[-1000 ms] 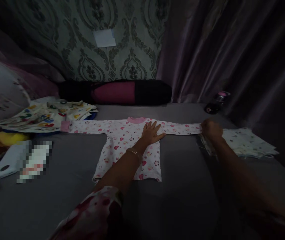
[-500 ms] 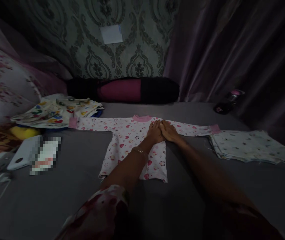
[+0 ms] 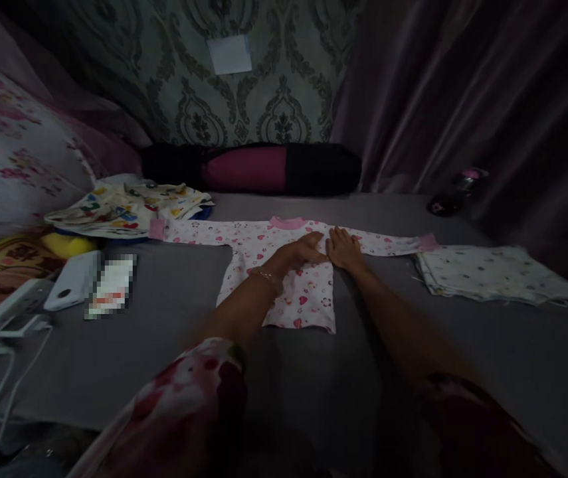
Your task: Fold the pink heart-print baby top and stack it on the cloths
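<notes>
A small white baby shirt [image 3: 264, 265] with pink hearts and a pink collar lies flat on the grey bed sheet [image 3: 164, 352], both long sleeves spread out sideways. My left hand [image 3: 299, 251] lies flat on the shirt's chest, fingers stretched toward the right. My right hand [image 3: 344, 247] rests flat beside it at the right shoulder, fingers pointing away from me. The two hands nearly touch. Neither hand holds anything.
A folded white printed cloth pile [image 3: 493, 273] lies right of the shirt. Colourful printed clothes [image 3: 129, 207] are heaped at the left, near a white device [image 3: 72, 280] and a cable. A black-and-pink bolster [image 3: 254, 168] lies along the wall; a dark bottle [image 3: 456, 191] is by the curtain.
My right hand let go of the right sleeve cuff and moved left to the shirt's shoulder beside my left hand. My left hand's fingers turned rightward. The view shifted slightly.
</notes>
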Motion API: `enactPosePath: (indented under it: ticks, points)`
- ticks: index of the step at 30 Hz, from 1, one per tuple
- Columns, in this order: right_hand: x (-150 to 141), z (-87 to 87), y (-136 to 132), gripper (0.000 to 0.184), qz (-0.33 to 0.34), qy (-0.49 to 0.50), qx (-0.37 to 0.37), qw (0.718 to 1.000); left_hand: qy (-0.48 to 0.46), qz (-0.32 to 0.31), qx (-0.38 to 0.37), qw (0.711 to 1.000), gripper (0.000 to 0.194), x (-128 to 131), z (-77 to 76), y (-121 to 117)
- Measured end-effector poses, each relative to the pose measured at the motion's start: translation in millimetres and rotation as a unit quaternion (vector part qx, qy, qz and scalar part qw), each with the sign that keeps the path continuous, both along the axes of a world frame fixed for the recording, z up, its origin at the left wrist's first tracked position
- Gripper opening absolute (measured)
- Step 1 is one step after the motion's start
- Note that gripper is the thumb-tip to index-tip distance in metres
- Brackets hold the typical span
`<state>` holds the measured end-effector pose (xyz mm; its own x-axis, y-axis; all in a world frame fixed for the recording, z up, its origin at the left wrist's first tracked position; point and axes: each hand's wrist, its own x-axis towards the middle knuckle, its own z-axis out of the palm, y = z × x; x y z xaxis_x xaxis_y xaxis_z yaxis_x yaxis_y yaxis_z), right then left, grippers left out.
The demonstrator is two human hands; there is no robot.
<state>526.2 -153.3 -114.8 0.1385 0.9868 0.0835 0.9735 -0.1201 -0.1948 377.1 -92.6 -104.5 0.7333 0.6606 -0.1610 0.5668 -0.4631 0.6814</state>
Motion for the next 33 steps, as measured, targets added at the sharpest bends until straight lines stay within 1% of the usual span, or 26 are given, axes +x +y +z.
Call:
enactPosePath:
  ticks: [2, 3, 5, 8, 10, 12, 14, 17, 19, 21, 24, 27, 30, 33]
  points:
    - [0.9, 1.3, -0.8, 0.056, 0.007, -0.003, 0.005, 1.0, -0.064, 0.02, -0.04, 0.997, 0.086, -20.8, 8.9, -5.7]
    - [1.7, 2.3, -1.7, 0.056, 0.013, 0.004, 0.003, 1.0, -0.083, 0.028, -0.044, 0.995, 0.085, -33.2, 14.2, -9.6]
    - [3.1, 5.2, -6.0, 0.055, 0.025, 0.028, 0.001, 0.999, -0.107, 0.053, -0.01, 0.993, 0.081, -62.3, 25.7, -19.2]
    - [0.7, 10.2, -22.5, 0.053, 0.056, 0.054, 0.033, 0.996, -0.088, 0.092, 0.048, 0.991, 0.073, -112.4, 43.2, -39.6]
    - [-5.1, 13.7, -41.5, 0.051, 0.11, 0.069, 0.068, 0.989, -0.078, 0.112, 0.075, 0.988, 0.067, -144.9, 53.0, -57.7]
    - [-13.7, 17.5, -65.6, 0.046, 0.181, 0.099, 0.088, 0.975, -0.057, 0.122, 0.08, 0.988, 0.064, -172.8, 59.9, -78.0]
    - [-23.5, 22.0, -92.3, 0.04, 0.237, 0.137, 0.072, 0.959, -0.032, 0.114, 0.074, 0.99, 0.066, -194.4, 62.8, -98.1]
    - [-36.5, 28.6, -130.1, 0.042, 0.282, 0.175, 0.025, 0.943, 0.001, 0.108, 0.071, 0.992, 0.074, -216.1, 58.8, -123.3]
    - [-42.3, 31.5, -149.3, 0.048, 0.289, 0.178, 0.006, 0.941, 0.011, 0.091, 0.084, 0.992, 0.079, -225.6, 52.5, -136.3]
    - [-45.7, 32.3, -161.6, 0.054, 0.292, 0.158, -0.005, 0.943, 0.013, 0.082, 0.098, 0.992, 0.085, -232.6, 46.1, -147.2]
    - [-48.1, 30.8, -168.7, 0.052, 0.289, 0.129, 0.004, 0.949, 0.013, 0.093, 0.092, 0.991, 0.089, -239.8, 39.4, -160.5]
    - [-48.8, 28.0, -169.4, 0.045, 0.286, 0.119, 0.022, 0.95, -0.007, 0.105, 0.097, 0.99, 0.079, -245.2, 34.3, -168.1]
    - [-48.4, 23.2, -170.1, 0.04, 0.282, 0.106, 0.041, 0.953, -0.026, 0.097, 0.147, 0.984, 0.061, -250.6, 26.9, -168.9]
    - [-47.6, 16.9, -172.2, 0.047, 0.278, 0.094, 0.06, 0.954, -0.02, 0.078, 0.203, 0.976, 0.054, -254.5, 18.3, -166.1]
